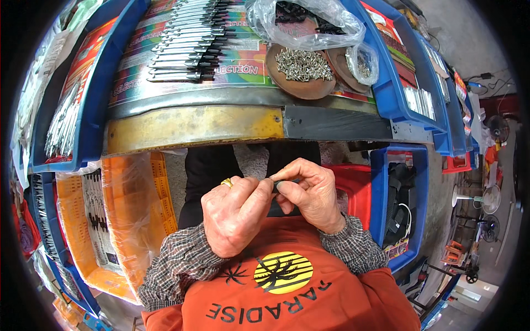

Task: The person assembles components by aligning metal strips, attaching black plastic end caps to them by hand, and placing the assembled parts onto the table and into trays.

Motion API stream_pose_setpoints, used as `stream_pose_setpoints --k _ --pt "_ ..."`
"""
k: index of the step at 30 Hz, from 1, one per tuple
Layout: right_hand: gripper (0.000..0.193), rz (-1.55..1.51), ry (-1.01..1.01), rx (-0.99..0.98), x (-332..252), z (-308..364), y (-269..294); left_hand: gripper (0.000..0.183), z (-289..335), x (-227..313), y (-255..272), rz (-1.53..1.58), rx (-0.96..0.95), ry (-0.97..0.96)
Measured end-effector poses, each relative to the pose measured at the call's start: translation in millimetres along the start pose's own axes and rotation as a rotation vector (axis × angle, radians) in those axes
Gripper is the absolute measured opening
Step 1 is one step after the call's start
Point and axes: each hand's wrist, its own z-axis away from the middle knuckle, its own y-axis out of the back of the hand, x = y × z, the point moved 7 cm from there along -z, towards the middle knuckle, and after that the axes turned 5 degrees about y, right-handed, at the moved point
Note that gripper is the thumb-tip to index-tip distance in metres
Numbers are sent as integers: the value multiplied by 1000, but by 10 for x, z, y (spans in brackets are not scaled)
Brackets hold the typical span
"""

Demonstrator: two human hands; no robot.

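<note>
In front of my lap, my left hand [234, 214] and my right hand [312, 194] meet with fingertips pinched together. Between them they grip a small dark piece [277, 185], mostly covered by the fingers, so its kind cannot be made out. A ring shows on a left finger. Beyond the hands, on the workbench, lies a row of slim silver tools with black ends [185, 45]. To their right a brown dish [292, 89] holds a heap of small metal pins or screws [302, 64].
The bench's metal front edge [193, 128] crosses ahead of my hands. A clear plastic bag [331, 38] with black parts lies beyond the dish. Blue trays [88, 118] of metal strips flank the bench. An orange crate [72, 220] stands left, a blue bin [381, 165] right.
</note>
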Motion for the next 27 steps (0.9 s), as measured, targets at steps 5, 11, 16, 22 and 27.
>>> stream_pose_setpoints --k 5,11,16,22,27 --pt "7 -9 -10 45 42 -5 6 31 10 12 -16 -14 -3 -9" --pt "5 -40 81 123 93 -24 20 30 -15 -5 -46 -14 35 -8" --pt "5 -25 105 160 12 -48 22 31 -60 5 -26 -28 57 -13" --pt "4 -37 188 232 -81 -91 59 31 -188 31 -19 -26 72 -24" --pt "4 11 213 215 -168 -149 62 30 -273 16 10 -21 107 -20"
